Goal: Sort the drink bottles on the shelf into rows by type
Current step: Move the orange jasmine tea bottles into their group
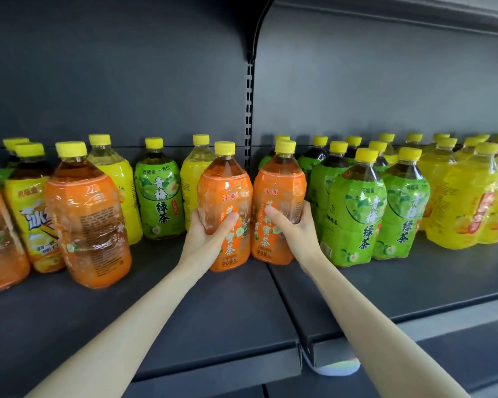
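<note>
Two orange-labelled tea bottles with yellow caps stand side by side at the middle of the dark shelf (219, 308). My left hand (206, 235) is wrapped around the left orange bottle (223, 193). My right hand (295, 228) grips the right orange bottle (278, 191), thumb across its label. Both bottles are upright; whether they rest on the shelf or hover just above it is unclear. To the right stand rows of green-labelled bottles (357, 214), then yellow-labelled bottles (460, 202).
On the left stands a mixed group: another orange bottle (88, 225), a yellow iced-tea bottle (30, 214), a green bottle (159, 193), and yellow bottles (194, 179) behind. The shelf's front strip is bare. A slotted upright (249, 110) divides the back panel.
</note>
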Action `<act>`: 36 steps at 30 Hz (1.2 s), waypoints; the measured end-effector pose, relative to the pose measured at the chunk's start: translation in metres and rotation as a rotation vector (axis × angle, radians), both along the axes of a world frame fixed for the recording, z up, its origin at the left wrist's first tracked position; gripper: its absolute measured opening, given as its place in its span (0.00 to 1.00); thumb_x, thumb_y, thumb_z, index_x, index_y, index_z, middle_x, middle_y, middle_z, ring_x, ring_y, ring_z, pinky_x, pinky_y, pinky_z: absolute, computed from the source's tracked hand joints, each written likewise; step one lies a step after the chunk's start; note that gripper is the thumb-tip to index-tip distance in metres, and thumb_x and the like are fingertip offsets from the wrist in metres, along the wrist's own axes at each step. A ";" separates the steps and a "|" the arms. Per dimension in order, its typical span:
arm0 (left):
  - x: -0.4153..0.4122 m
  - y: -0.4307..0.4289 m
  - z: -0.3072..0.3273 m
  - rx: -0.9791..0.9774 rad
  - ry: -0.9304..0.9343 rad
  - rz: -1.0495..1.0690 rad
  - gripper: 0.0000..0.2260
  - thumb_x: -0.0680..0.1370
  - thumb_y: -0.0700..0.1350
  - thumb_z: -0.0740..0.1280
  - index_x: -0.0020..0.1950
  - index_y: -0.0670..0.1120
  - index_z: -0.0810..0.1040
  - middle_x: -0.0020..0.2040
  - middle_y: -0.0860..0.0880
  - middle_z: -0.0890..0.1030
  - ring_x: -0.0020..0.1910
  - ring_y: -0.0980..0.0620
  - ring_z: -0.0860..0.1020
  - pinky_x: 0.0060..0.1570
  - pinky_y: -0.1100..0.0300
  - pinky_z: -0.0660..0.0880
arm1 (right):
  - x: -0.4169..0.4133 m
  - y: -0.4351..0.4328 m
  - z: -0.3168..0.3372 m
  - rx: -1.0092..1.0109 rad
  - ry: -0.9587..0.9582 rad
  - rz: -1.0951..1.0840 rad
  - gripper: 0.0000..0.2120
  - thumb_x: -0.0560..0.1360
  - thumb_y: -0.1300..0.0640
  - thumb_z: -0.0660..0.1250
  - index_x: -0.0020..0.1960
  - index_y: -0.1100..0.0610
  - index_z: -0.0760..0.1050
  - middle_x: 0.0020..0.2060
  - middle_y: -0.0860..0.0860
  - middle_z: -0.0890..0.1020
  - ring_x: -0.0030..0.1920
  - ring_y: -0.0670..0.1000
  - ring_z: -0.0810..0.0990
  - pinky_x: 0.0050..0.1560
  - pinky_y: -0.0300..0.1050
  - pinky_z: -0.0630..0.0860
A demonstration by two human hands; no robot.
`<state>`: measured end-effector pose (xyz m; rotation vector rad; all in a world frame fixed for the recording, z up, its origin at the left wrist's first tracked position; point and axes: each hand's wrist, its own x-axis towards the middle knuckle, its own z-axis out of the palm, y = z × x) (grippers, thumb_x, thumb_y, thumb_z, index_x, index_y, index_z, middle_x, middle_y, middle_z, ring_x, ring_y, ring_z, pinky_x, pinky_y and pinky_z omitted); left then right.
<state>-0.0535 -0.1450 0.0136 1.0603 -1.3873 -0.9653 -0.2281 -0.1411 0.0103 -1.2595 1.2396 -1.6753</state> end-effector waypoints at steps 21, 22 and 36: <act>-0.158 0.218 0.025 -0.149 0.248 -0.171 0.26 0.61 0.67 0.66 0.54 0.56 0.76 0.48 0.54 0.84 0.47 0.55 0.83 0.41 0.60 0.78 | -0.164 0.254 0.031 -0.095 -0.088 -0.059 0.32 0.58 0.37 0.72 0.58 0.50 0.75 0.48 0.52 0.85 0.48 0.52 0.85 0.48 0.50 0.82; -0.180 0.232 0.021 -0.131 0.248 -0.207 0.26 0.61 0.67 0.66 0.54 0.55 0.76 0.48 0.55 0.84 0.47 0.55 0.83 0.42 0.59 0.78 | -0.185 0.272 0.029 -0.086 -0.081 -0.084 0.32 0.57 0.37 0.72 0.57 0.50 0.76 0.48 0.52 0.85 0.47 0.52 0.85 0.48 0.50 0.82; -0.461 0.288 0.006 -0.027 0.218 -0.574 0.25 0.60 0.68 0.66 0.53 0.58 0.76 0.47 0.56 0.84 0.45 0.54 0.83 0.42 0.57 0.78 | -0.445 0.388 0.013 -0.055 -0.064 -0.424 0.33 0.57 0.37 0.71 0.58 0.53 0.75 0.45 0.53 0.85 0.45 0.55 0.85 0.43 0.47 0.82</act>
